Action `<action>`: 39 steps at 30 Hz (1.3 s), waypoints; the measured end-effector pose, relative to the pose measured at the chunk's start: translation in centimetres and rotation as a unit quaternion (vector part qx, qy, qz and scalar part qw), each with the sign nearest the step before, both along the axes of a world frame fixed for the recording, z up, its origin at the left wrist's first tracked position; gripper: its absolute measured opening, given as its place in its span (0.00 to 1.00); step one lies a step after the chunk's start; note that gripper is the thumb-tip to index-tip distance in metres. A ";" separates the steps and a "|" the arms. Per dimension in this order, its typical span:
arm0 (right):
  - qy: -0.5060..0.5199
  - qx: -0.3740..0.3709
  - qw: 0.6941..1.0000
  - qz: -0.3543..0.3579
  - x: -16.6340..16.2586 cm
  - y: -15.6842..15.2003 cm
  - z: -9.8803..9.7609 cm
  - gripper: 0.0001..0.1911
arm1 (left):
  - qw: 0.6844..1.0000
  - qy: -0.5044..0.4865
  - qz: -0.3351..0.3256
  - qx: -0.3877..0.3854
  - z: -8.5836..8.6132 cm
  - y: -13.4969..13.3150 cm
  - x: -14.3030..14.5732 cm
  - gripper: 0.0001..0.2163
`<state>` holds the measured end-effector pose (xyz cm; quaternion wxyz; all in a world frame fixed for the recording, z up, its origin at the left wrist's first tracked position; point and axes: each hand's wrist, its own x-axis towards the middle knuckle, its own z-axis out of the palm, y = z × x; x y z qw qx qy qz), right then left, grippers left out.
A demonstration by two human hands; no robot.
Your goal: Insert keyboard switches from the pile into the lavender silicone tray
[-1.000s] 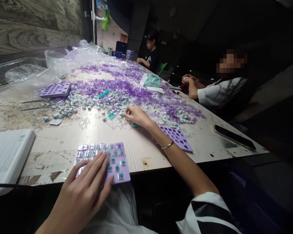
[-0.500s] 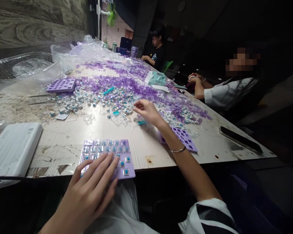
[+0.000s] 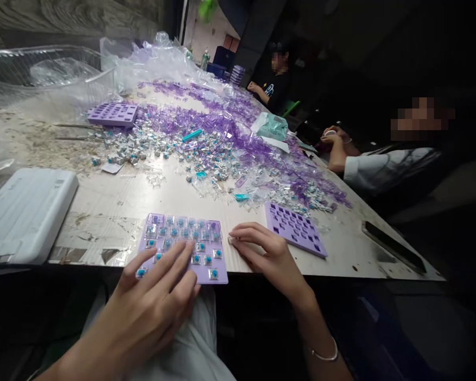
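Observation:
A purple keypad plate [image 3: 206,275] lies at the table's front edge, carrying several key switches with blue stems; clear covers sit over its upper rows. My left hand [image 3: 154,296] rests across its lower left part, fingers stretched out, fingertips touching the switches and hiding some of them. Just right of the plate, my right hand [image 3: 262,251] pinches a small whitish piece [image 3: 232,241] between thumb and fingers; its exact kind is too small to make out. A second purple plate [image 3: 297,230], with square holes and no switches, lies behind my right hand.
Loose switches [image 3: 214,153] and purple clear plastic pieces [image 3: 222,124] spread over the middle. A white plastic case [image 3: 31,211] lies left, a phone [image 3: 392,246] right. Another purple plate [image 3: 113,114] and a clear tray [image 3: 63,90] stand far left. Two people sit along the right side.
My right hand has come back from the loose switches towards the keypad plate, with a small piece in its fingertips. My left hand stays on the plate. The view has shifted slightly.

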<state>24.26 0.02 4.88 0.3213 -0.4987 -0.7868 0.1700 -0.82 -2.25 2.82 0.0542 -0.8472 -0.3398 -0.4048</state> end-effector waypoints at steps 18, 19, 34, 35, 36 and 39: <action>0.009 0.123 0.992 -0.013 -1.1 -0.2 0.2 0.20 | 0.991 0.032 -0.063 -0.112 1.1 1.5 -1.3 0.06; 0.025 0.126 0.992 0.002 -1.5 -0.1 0.3 0.21 | 0.990 0.037 -0.063 -0.119 1.2 1.7 -1.5 0.08; 0.023 0.102 0.989 0.100 -4.0 0.7 0.2 0.09 | 0.991 0.118 -0.055 -0.040 1.2 2.5 -1.4 0.17; 0.024 0.101 0.990 0.101 -4.0 0.7 0.2 0.09 | 0.991 0.117 -0.060 -0.039 1.2 2.6 -1.4 0.17; 0.024 0.099 0.990 0.103 -4.1 0.7 0.1 0.09 | 0.990 0.118 -0.065 -0.041 1.3 2.6 -1.4 0.17; 0.017 0.099 0.989 0.105 -4.2 0.7 0.1 0.08 | 0.989 0.116 -0.081 -0.042 1.4 2.8 -1.2 0.17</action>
